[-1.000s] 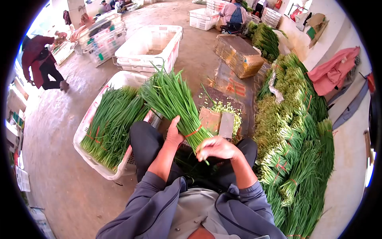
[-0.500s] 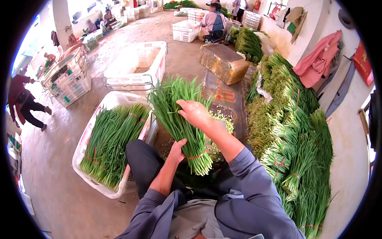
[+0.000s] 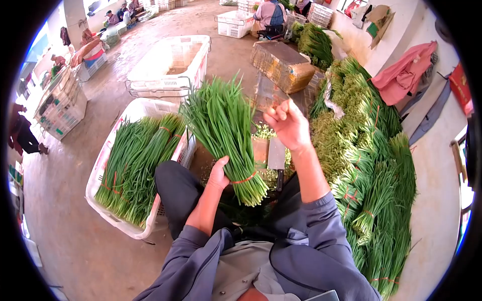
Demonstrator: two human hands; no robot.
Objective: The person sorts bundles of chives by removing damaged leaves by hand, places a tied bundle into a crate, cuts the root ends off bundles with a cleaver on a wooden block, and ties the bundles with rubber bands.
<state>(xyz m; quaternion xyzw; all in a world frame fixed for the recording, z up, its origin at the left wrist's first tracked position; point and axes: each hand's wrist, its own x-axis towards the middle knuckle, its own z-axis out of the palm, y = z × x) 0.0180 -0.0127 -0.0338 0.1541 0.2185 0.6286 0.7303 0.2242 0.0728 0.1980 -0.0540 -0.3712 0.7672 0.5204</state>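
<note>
My left hand (image 3: 219, 173) is closed around a bunch of garlic chives (image 3: 221, 120), near the red band at its lower part. The bunch tilts over my lap, green leaf tips up and away, pale cut ends toward me. Raised to the right of the bunch, my right hand (image 3: 290, 125) has its fingers curled in; whether something small is in them cannot be made out. Below it a cleaver (image 3: 276, 158) with a black handle lies on a wooden board (image 3: 260, 150) among pale trimmings. To my left stands a white plastic crate (image 3: 92, 188) holding banded bunches (image 3: 135, 170).
Many chive bunches (image 3: 376, 200) are heaped along the wall to my right. Ahead are a taped box (image 3: 283, 65) and another white crate (image 3: 193, 55). Other people sit farther back, and a person (image 3: 25, 133) is at the far left. A pink jacket (image 3: 404, 72) hangs right.
My right hand has left the chives, moving right and up, with fingers curling. The cleaver has come into sight. My left hand keeps its hold. The person at far left has shifted toward the edge.
</note>
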